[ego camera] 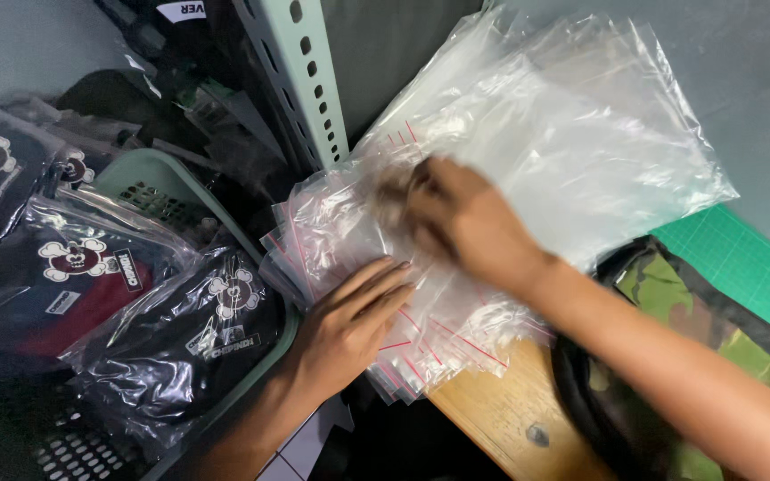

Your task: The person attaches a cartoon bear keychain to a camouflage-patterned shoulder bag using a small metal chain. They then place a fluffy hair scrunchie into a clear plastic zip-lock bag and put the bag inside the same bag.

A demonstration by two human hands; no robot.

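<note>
A stack of clear zip bags (572, 134) with red seal lines leans against the grey wall and spills over the corner of a wooden table (501, 419). My left hand (349, 325) lies flat on the lower edge of the stack, fingers together and pressing it down. My right hand (461, 218) is blurred and sits on top of the bags, its fingers curled into the top sheets near the red seals; whether it pinches one bag I cannot tell. A camouflage garment (697, 330) lies under my right forearm.
A pale green plastic basket (135, 174) at the left holds bagged dark clothes with white prints (180, 343). A perforated green metal upright (309, 80) stands behind the bags. A green cutting mat (741, 258) covers the table at the right.
</note>
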